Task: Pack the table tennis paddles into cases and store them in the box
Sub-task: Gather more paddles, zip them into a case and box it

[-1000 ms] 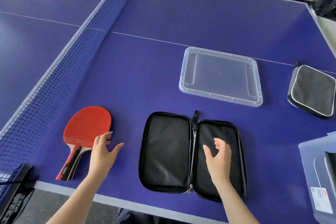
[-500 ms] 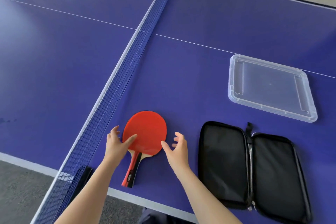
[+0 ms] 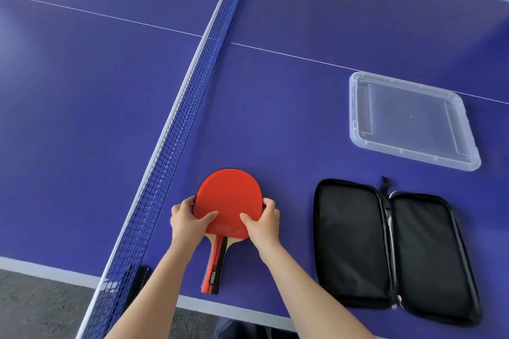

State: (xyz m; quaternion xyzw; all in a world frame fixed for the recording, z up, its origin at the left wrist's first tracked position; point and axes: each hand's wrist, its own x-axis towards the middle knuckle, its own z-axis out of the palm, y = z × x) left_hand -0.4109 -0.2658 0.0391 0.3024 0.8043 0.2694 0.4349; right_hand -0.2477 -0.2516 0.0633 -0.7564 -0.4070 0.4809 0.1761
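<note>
The red-rubbered wooden table tennis paddle (image 3: 227, 202), light, stiff and apparently still flat on the blue worktop (image 3: 289, 124) beside the open black zip case (image 3: 394, 250), is gripped at its blade edges by the left hand (image 3: 188, 221) and right hand (image 3: 261, 224).

a table tennis room, most likely a games or recreation space. the work surface is a blue table tennis table (image 3: 303, 22) with white boundary lines, divided by a blue net (image 3: 176, 118) held by a black clamp (image 3: 139, 281) at the near edge. grey speckled floor (image 3: 41, 308) lies below the table (a pale strip shows beyond the far edge).
</note>
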